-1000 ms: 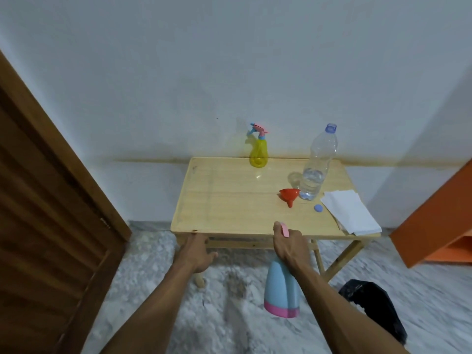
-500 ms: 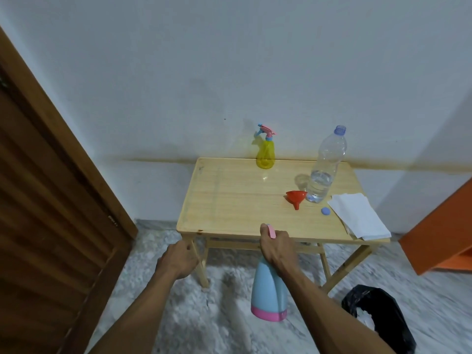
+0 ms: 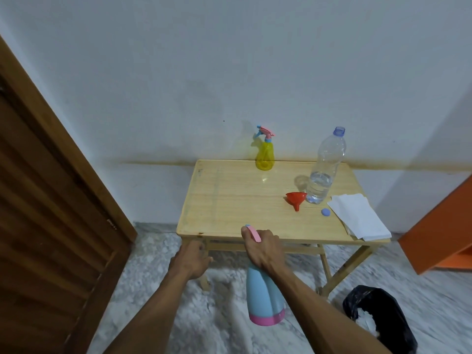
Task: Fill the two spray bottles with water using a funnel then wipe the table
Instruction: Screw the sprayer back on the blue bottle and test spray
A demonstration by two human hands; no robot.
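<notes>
My right hand [image 3: 263, 251] grips the pink-and-blue trigger head of a light blue spray bottle [image 3: 264, 297] with a pink base. The bottle hangs below the front edge of the wooden table [image 3: 229, 200]. My left hand [image 3: 191, 259] is curled beside the table's front left leg, under the edge; whether it grips the leg is unclear. A yellow spray bottle [image 3: 265, 154] stands at the back by the wall. A clear water bottle [image 3: 323, 175], uncapped and partly filled, stands at the right, with a red funnel [image 3: 296, 199] lying next to it and a blue cap [image 3: 325, 212] nearby.
A folded white cloth [image 3: 357, 215] lies on the table's right front corner. A brown slatted door [image 3: 51, 226] fills the left side. An orange cabinet [image 3: 439, 226] stands at the right, and a black bag [image 3: 378, 318] sits on the marble floor.
My left hand has dropped from the table's front edge to beside the leg. My right hand keeps hold of the blue spray bottle, now a little lower and nearer to me.
</notes>
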